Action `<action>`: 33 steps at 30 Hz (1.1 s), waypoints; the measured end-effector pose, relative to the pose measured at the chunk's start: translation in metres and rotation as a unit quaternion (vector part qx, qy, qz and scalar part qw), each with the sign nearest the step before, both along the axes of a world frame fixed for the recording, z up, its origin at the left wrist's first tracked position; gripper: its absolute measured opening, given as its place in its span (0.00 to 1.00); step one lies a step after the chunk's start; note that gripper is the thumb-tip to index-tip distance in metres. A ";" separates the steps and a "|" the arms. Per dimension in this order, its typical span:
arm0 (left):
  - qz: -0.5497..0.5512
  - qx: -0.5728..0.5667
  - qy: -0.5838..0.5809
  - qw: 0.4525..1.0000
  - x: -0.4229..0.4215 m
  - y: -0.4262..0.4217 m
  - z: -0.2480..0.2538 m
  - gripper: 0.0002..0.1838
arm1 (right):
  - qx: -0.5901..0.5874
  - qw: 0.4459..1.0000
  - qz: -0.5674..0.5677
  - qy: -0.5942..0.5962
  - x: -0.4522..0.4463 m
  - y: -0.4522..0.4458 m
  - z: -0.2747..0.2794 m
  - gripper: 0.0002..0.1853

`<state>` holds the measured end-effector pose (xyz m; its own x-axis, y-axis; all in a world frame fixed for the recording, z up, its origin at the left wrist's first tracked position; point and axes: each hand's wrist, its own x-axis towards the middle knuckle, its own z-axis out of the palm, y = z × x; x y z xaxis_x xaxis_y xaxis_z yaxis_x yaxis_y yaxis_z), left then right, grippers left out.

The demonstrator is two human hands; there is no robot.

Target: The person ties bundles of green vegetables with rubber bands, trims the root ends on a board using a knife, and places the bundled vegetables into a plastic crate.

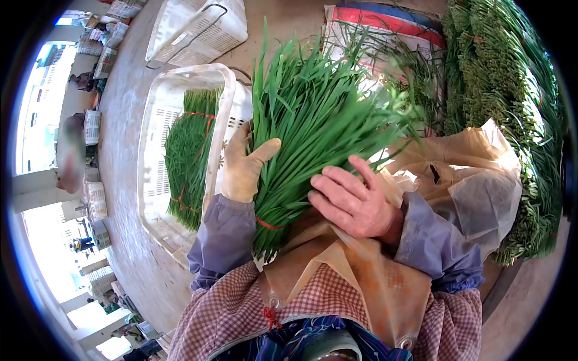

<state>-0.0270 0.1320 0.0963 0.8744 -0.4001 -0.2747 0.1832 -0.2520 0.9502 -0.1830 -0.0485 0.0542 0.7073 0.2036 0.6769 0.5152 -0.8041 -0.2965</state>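
A large bundle of garlic chives [304, 114] lies across my lap, its long green leaves fanning up and to the right. Near its cut end a red band [269, 224] goes round it. My left hand [245, 165], in a pale glove, holds the bundle from its left side; the thumb sticks out and the fingers are hidden behind the leaves. Bare, my right hand [355, 198] rests against the leaves on the other side, with its fingers stretched out and partly spread.
On the left, a white plastic basket [150, 120] holds banded chives [194, 156]. A second white basket [198, 33] with a wire handle stands beyond it. Stacked green stalks [494, 72] rise on the right, beside loose leaves on a woven sack [385, 30]. A brownish plastic sheet [475, 180] covers my lap.
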 end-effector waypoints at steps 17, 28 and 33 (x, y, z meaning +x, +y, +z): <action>-0.263 0.188 -0.262 0.909 0.026 -0.022 0.024 0.59 | -0.025 0.984 -0.038 0.175 0.028 0.010 0.003 0.23; -0.019 -0.008 -0.031 0.999 0.013 -0.008 0.011 0.37 | 0.018 0.967 0.034 0.252 0.004 -0.002 -0.016 0.23; -0.010 -0.076 0.032 0.997 0.006 -0.009 0.018 0.34 | 0.260 0.941 0.118 0.182 0.008 -0.015 0.008 0.24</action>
<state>-0.0208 0.1227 0.1142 0.8479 -0.4593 -0.2647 0.2413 -0.1102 0.9642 -0.1751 -0.0633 0.0620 0.8882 0.0911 0.4503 0.4492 -0.3778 -0.8096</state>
